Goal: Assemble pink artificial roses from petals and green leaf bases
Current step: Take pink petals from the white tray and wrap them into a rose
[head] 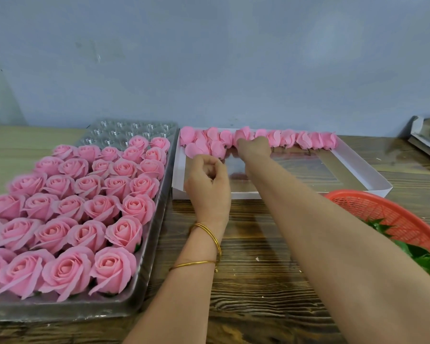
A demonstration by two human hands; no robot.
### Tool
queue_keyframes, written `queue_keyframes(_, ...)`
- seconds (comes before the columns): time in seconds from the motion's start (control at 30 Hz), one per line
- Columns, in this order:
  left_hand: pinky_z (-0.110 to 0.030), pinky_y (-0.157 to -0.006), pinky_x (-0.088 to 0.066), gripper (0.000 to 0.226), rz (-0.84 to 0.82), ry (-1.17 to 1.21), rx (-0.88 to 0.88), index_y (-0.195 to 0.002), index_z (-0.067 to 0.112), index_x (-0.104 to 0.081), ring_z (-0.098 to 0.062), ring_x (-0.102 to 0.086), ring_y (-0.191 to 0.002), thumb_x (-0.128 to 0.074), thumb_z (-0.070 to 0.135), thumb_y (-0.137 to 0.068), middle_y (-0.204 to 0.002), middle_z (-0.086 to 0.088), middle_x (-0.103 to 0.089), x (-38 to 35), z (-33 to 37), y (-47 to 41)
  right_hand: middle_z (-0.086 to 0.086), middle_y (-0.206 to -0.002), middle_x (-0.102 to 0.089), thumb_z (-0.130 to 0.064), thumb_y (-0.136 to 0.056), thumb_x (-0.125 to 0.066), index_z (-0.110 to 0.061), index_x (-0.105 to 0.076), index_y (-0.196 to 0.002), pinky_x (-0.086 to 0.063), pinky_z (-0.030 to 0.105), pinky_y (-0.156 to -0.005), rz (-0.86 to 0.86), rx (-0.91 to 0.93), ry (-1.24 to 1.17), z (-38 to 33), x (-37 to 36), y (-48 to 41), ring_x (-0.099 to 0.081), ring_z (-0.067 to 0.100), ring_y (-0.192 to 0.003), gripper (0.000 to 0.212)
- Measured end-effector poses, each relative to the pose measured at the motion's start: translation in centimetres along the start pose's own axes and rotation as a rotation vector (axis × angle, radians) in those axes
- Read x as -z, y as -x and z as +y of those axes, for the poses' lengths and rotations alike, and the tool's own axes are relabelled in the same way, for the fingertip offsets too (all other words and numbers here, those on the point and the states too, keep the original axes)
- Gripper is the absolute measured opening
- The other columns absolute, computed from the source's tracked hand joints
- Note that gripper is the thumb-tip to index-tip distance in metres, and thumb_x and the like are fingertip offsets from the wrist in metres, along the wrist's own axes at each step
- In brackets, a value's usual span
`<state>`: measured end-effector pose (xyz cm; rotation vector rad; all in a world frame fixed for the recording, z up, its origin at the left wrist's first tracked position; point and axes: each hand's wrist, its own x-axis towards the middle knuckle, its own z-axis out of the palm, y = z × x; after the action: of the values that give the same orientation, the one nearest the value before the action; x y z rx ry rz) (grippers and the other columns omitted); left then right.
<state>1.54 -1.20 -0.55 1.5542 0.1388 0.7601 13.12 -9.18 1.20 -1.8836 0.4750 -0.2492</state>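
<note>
Reaching far across the wooden table (253,269), right hand (255,147) at the row of loose pink petals (283,139) lined along the far wall of the white shallow box (368,170). Fingertips buried among the petals near the middle of the row, thumb and fingers pinched in on one petal cluster (242,135); firm grasp or mere touch, cannot tell. Left hand (207,184) hovering nearer, over the left part of the box, fingers curled loosely inward into a half-closed fist; anything held inside the curl, cannot tell, the hand being blurred. Two thin gold bangles (209,244) on the left wrist and forearm. A few more petals (204,147) bunched in the far left corner of the box, just beyond the left hand. Glossy, reflective box floor (308,170) otherwise bare toward the near and right side.

Filling the left of the scene, a clear plastic blister tray (144,269) holding finished pink roses (85,207) packed in rows, blooms touching one another, with empty moulded cups (124,131) showing at the far end. At the near right, a red plastic mesh basket (392,219) partly hidden behind the right forearm, green leaf bases (417,256) heaped inside. At the far right edge, a flat grey-and-white thing (427,135), only partly in view. Plain bluish wall (209,58) behind.
</note>
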Motion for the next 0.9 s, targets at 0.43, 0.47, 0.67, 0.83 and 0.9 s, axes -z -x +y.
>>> queue_keyframes(0.43, -0.024, -0.052, -0.053, 0.006, -0.175, 0.226, 0.139, -0.093, 0.015, -0.059, -0.008, -0.064, -0.065, -0.055, 0.012, -0.095, -0.081, -0.005, -0.063, 0.2, 0.2, -0.1, 0.006, -0.065, -0.034, -0.012, -0.089, -0.063, -0.002, -0.06, -0.078, -0.03, 0.036, -0.068, -0.24, 0.204, -0.389, 0.6, 5.5, 9.2, -0.032, 0.019, -0.066, 0.014)
queue_keyframes(0.47, -0.028, -0.06, -0.057, 0.005, -0.2, 0.27, 0.165, -0.093, 0.013, -0.06, -0.009, -0.065, -0.072, -0.056, 0.013, -0.095, -0.086, -0.005, -0.064, 0.2, 0.2, -0.1, 0.009, -0.069, -0.036, -0.013, -0.09, -0.064, 0.005, -0.061, -0.082, -0.03, 0.037, -0.07, -0.279, 0.212, -0.405, 1.2, 5.7, 9.6, -0.033, 0.021, -0.069, 0.02)
queue_keyframes(0.67, -0.043, -0.085, -0.053, 0.037, -0.429, 0.357, 0.199, -0.096, 0.002, -0.066, -0.024, -0.065, -0.09, -0.064, 0.034, -0.078, -0.084, -0.006, -0.067, 0.0, 0.5, -0.2, 0.004, -0.069, -0.048, -0.01, -0.094, -0.061, 0.003, -0.067, -0.087, -0.037, 0.032, -0.072, -0.457, 0.279, -0.461, 3.0, 6.7, 10.1, -0.041, 0.014, -0.069, 0.016)
queue_keyframes(0.83, -0.05, -0.094, -0.053, 0.044, -0.564, 0.413, 0.268, -0.105, 0.01, -0.069, -0.033, -0.064, -0.107, -0.07, 0.039, -0.071, -0.105, -0.018, -0.068, 0.2, 0.6, -0.4, 0.009, -0.086, -0.064, -0.006, -0.095, -0.058, 0.002, -0.07, -0.102, -0.047, 0.022, -0.073, -0.577, 0.315, -0.515, 3.4, 7.2, 10.2, -0.056, 0.014, -0.08, 0.015)
queue_keyframes(0.9, -0.045, -0.09, -0.055, 0.036, -0.592, 0.416, 0.288, -0.1, 0.016, -0.071, -0.032, -0.065, -0.105, -0.071, 0.037, -0.071, -0.103, -0.016, -0.07, 0.3, 0.6, -0.5, 0.008, -0.086, -0.066, -0.005, -0.093, -0.06, 0.004, -0.067, -0.107, -0.048, 0.023, -0.075, -0.592, 0.312, -0.519, 3.5, 7.5, 10.3, -0.058, 0.012, -0.079, 0.018)
